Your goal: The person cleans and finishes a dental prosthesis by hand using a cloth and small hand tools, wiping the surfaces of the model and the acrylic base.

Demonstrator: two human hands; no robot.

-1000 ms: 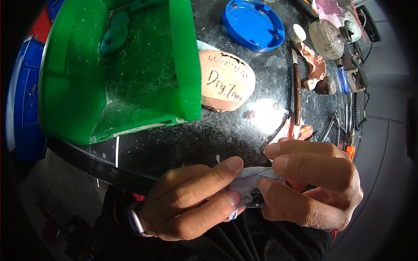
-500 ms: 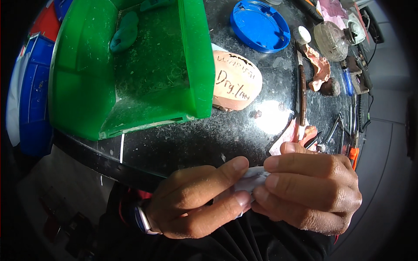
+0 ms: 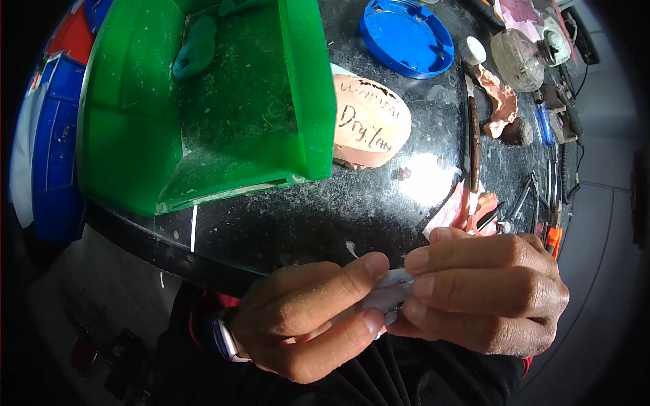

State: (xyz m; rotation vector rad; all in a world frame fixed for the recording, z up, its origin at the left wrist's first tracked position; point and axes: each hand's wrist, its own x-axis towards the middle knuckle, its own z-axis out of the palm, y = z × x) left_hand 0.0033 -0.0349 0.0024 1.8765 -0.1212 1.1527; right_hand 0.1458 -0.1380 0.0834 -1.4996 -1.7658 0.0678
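Observation:
Close to the table's front edge, both hands grip a small pale greyish-white piece (image 3: 388, 296) with an uneven, curved shape. Its ends are covered by fingers, so its exact kind is hard to make out. My left hand (image 3: 305, 318) pinches it from the left between thumb and fingers, with a watch on the wrist. From the other side my right hand (image 3: 491, 291) presses its bent fingertips against the piece's right end. Beyond the right hand lie scraps of pink wax sheet (image 3: 447, 211) and a brown-handled wax knife (image 3: 474, 145).
A large green bin (image 3: 317, 101) holding a teal lump (image 3: 195, 51) stands at the left on the black table. Beside it are a peach plaster dental model (image 3: 372, 125) and a round blue lid (image 3: 406, 40). A glass burner (image 3: 518, 61) and several tools occupy the right.
My right fingers have shifted slightly on the pale piece, which is tilted differently and shows more of its lower side. The left fingers have spread a little. The view has moved slightly.

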